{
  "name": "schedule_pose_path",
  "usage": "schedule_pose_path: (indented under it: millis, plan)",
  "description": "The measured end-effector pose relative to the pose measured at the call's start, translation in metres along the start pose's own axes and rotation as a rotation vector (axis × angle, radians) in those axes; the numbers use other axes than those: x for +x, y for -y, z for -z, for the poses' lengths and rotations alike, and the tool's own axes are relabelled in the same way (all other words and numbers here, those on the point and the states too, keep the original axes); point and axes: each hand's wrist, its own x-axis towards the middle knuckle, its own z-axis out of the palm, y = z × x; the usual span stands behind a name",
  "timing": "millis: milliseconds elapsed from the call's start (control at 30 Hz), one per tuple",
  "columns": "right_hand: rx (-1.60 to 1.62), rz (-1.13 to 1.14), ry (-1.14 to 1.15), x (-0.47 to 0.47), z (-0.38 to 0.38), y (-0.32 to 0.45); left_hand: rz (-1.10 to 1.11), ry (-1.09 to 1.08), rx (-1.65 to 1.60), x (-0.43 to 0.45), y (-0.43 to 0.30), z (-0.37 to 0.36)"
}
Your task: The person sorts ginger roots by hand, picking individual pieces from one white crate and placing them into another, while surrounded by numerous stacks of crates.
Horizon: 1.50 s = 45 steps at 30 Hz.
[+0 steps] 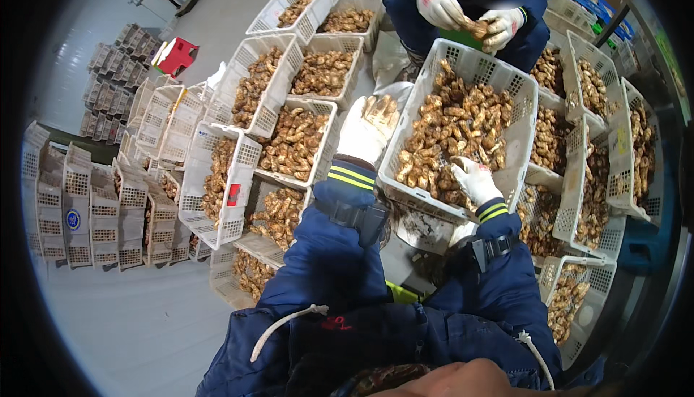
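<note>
In front of me a white perforated plastic crate (404,175) stands tilted, with a layer of brown and cream mushrooms (461,120) inside. My left hand (368,126), in a white glove, lies just outside its left wall. The fingers are stretched out, stained brown, and hold nothing. My right hand (476,181), also gloved, reaches over the crate's near right part. Its fingertips bend down at the mushrooms; whether they grip one is hidden.
Opposite me a co-worker's gloved hands (471,20) hold a mushroom (478,29) above the crate's far edge. Filled crates (295,139) stand stacked on my left, others (591,196) on my right. A red plastic stool (178,56) is farther left, near stacked crates (116,79).
</note>
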Motion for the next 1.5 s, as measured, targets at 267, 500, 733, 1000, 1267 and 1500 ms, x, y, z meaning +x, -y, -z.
schedule_pose_path:
  millis: [267,500,733,1000,1267,1500]
  plan:
    - [0.071,-0.049,0.099,0.0,-0.007,0.047,0.018,-0.032,0.08,0.004,0.019,0.007]
    - [-0.398,0.023,0.25,0.05,-0.074,0.079,-0.172,0.184,0.535,0.003,0.022,-0.005]
    - [-0.42,-0.075,0.288,0.072,-0.079,0.067,-0.08,0.167,0.52,0.003,0.014,-0.012]
    - [0.418,0.004,-0.095,0.013,0.016,0.077,-0.246,0.146,1.609,-0.011,0.01,0.0]
    - [0.772,0.082,-0.22,0.0,0.029,0.075,0.292,0.418,1.548,-0.023,0.029,-0.026]
    - [0.683,0.025,-0.268,0.005,0.046,0.063,0.336,1.06,2.025,-0.038,0.032,0.004]
